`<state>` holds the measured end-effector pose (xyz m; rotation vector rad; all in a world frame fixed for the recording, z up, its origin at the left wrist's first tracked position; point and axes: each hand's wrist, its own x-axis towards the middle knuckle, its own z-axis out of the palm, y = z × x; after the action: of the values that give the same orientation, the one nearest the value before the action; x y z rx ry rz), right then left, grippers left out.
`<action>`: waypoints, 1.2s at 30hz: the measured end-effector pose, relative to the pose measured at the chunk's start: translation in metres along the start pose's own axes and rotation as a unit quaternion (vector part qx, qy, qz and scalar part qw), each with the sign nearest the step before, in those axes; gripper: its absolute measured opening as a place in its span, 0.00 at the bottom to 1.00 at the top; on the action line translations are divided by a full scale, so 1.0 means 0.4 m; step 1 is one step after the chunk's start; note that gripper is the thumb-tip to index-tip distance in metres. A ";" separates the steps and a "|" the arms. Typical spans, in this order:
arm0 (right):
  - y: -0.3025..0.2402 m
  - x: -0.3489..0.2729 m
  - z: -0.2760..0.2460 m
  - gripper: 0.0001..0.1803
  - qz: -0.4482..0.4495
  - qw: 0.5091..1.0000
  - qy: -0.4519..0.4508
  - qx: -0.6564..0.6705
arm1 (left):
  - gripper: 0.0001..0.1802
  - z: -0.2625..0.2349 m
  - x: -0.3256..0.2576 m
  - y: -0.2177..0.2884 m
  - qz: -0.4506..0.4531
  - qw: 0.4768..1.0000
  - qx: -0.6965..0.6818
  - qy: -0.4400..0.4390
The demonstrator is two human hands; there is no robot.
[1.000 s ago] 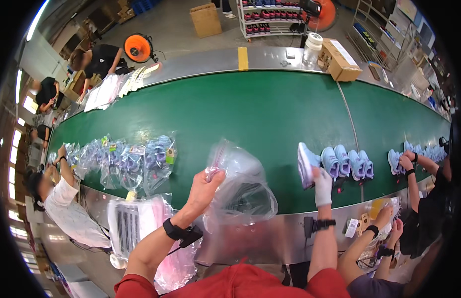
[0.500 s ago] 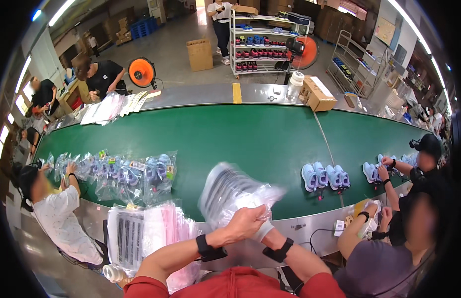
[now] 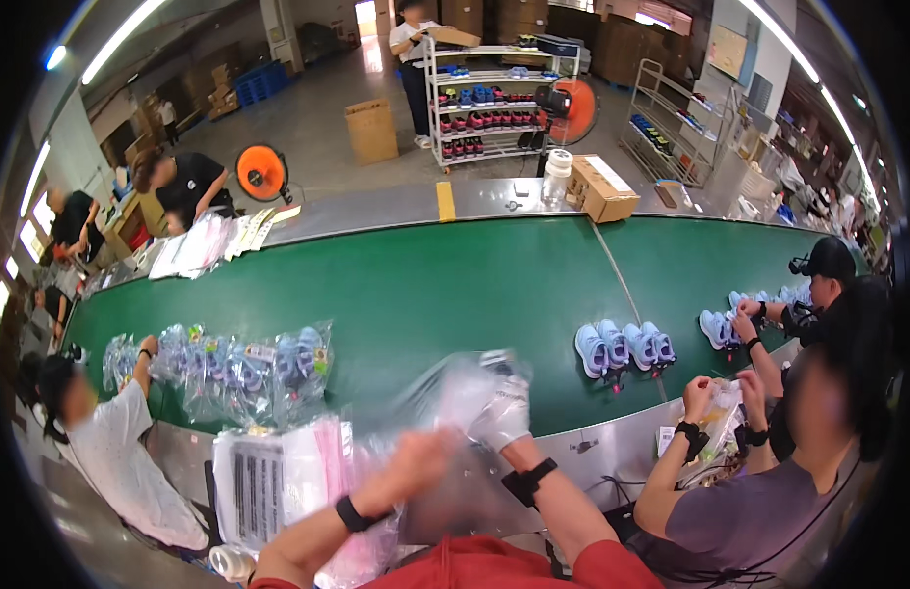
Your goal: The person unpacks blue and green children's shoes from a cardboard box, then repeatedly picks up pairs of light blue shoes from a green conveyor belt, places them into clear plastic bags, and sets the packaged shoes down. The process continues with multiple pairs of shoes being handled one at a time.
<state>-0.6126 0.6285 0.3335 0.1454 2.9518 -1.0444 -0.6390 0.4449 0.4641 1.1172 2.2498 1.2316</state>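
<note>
A clear plastic bag [image 3: 437, 393], smeared by motion, spreads in front of me over the near edge of the green conveyor belt [image 3: 425, 285]. My right hand [image 3: 502, 410], in a white glove, grips the bag at its right side; part of the fingers is hidden by the plastic. Just left of it and closer to me is my bare left hand [image 3: 423, 463], beside the bag's lower edge. Its fingers are too blurred to read. Below my left forearm lies a stack of clear and pink printed bags [image 3: 278, 481].
Bagged light-blue shoes [image 3: 247, 363] lie left on the belt; unbagged pairs [image 3: 622, 348] stand right. People work at both sides, one in a grey shirt [image 3: 739, 491] close on my right. Across the belt are a cardboard box [image 3: 604, 191] and an orange fan [image 3: 261, 173].
My left hand has moved left and down from the right glove. The bag has swung and its printed part no longer faces up broadly. My view has shifted slightly.
</note>
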 end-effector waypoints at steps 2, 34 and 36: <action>0.016 0.026 0.033 0.27 0.024 0.999 0.038 0.010 | 0.09 0.084 -0.024 0.031 0.129 0.991 0.001 -0.019; -0.049 -0.181 -0.177 0.11 0.074 0.956 0.280 -0.050 | 0.11 0.062 0.116 -0.063 -0.078 0.934 -0.192 0.292; -0.121 -0.202 -0.247 0.10 0.035 0.937 0.337 -0.089 | 0.12 0.082 0.122 -0.013 -0.071 0.945 -0.152 0.282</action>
<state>-0.5339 0.6463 0.4439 0.7387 3.5784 -0.8350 -0.6522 0.4992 0.4445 0.5149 2.3404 1.9397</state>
